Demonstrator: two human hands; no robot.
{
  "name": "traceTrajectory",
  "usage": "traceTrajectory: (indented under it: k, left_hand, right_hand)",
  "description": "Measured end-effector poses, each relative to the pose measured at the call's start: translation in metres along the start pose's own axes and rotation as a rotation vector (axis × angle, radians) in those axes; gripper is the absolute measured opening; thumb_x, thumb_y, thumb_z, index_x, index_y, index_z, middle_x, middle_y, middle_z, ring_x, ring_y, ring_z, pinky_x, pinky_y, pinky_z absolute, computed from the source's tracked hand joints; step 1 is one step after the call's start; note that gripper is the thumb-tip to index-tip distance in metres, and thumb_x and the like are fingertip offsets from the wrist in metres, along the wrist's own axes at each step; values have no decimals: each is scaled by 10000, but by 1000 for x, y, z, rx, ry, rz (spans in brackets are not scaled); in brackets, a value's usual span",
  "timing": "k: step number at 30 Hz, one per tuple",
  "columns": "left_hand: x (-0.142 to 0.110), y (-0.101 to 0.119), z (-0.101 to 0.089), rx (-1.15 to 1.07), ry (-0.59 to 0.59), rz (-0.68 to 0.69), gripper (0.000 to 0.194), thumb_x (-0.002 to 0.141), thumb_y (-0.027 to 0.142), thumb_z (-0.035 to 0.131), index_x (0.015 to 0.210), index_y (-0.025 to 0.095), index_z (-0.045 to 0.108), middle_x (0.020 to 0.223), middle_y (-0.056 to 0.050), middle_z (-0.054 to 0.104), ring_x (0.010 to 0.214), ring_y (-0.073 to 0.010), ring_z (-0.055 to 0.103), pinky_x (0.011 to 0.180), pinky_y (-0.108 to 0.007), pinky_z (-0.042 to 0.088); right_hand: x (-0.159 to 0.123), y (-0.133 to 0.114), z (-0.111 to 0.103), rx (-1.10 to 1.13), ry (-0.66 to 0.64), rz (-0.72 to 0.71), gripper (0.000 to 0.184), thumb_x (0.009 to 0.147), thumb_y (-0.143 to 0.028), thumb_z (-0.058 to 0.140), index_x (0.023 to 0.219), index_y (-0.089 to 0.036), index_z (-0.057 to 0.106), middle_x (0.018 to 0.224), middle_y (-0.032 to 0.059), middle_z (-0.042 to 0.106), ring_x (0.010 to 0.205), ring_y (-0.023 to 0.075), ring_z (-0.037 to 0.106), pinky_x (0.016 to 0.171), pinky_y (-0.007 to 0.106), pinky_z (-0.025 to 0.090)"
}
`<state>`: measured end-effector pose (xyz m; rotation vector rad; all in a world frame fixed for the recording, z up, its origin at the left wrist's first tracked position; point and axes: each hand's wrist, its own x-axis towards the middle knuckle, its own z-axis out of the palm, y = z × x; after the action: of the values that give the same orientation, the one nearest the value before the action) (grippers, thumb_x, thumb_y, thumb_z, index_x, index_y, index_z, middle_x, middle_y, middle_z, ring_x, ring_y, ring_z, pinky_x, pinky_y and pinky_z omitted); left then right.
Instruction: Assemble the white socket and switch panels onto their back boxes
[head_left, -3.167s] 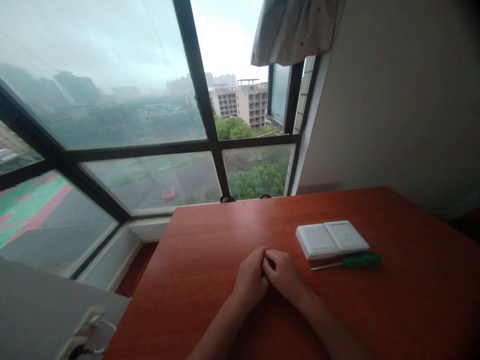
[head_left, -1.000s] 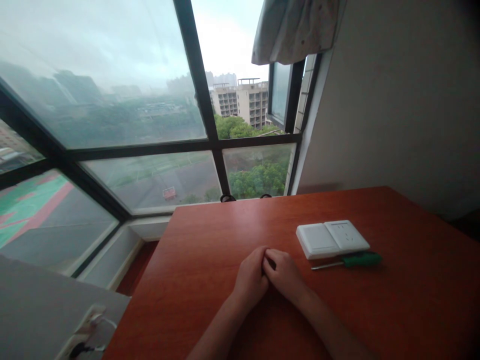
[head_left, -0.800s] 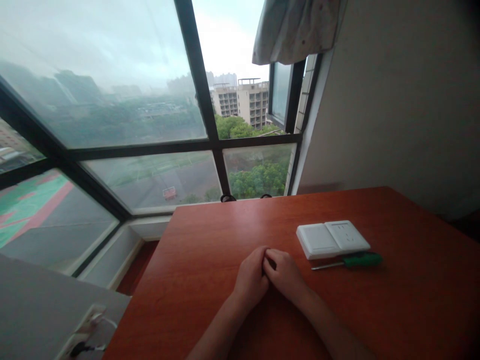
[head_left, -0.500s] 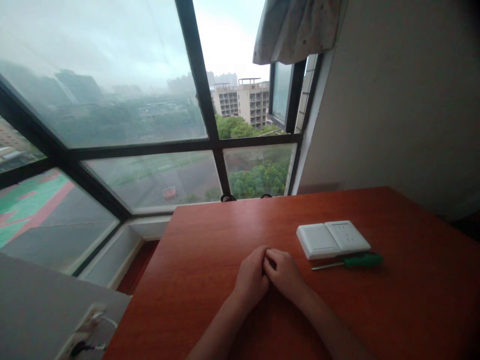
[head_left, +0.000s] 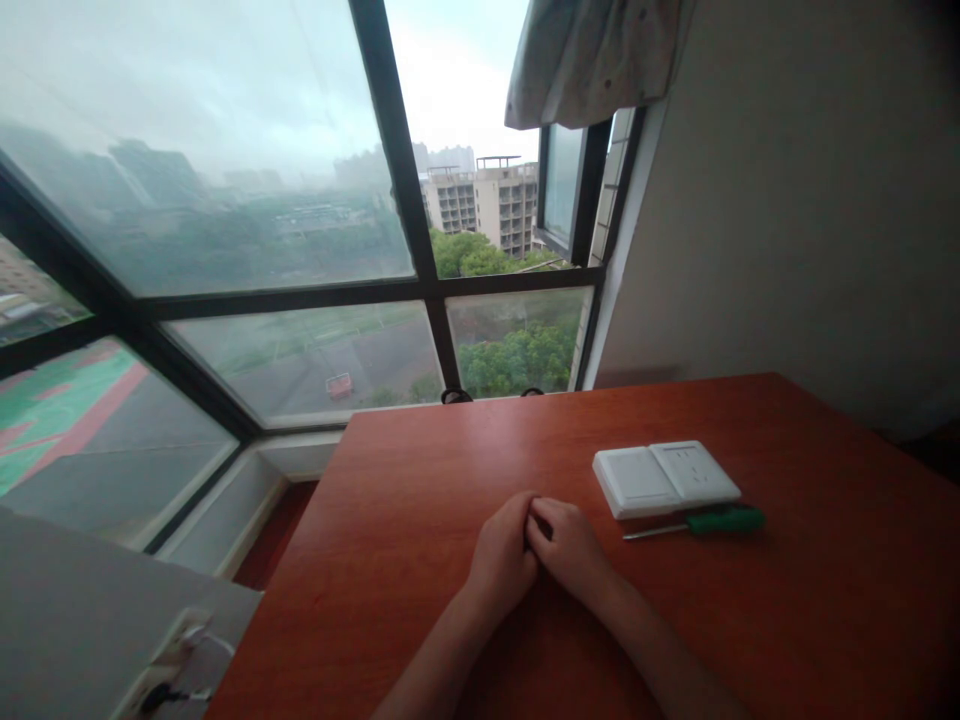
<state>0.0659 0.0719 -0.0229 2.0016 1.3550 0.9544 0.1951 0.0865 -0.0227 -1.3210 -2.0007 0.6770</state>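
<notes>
My left hand [head_left: 501, 560] and my right hand [head_left: 571, 548] rest together on the reddish-brown wooden table [head_left: 420, 500], fingers curled and touching at the tips. No object shows in either one. Right of my right hand lies a screwdriver [head_left: 726, 519] with a green handle, its metal shaft pointing left toward that hand. Just behind the screwdriver, a white switch panel [head_left: 636, 480] lies flat, side by side with a white wall socket [head_left: 694, 470]. Both hands are apart from these things.
Dark-framed windows [head_left: 300, 297] stand beyond the table, with one pane swung outward. A curtain [head_left: 600, 60] hangs at the upper right beside a pale wall [head_left: 787, 220]. At the lower left, a power strip [head_left: 176, 640] has a black plug and a white plug in it.
</notes>
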Motion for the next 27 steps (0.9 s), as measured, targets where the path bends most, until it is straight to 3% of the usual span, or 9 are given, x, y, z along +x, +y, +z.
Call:
traceTrajectory:
  k: [27]
  left_hand:
    - [-1, -1, 0, 17, 3, 15, 568, 622, -12, 459, 1151, 180, 542, 1094, -89, 672, 998, -232, 629, 880, -377, 504]
  right_hand:
    - [0, -6, -5, 18, -32, -4, 180, 847, -150, 487, 710, -191, 596, 766, 47, 679, 703, 175, 605, 645, 269, 396]
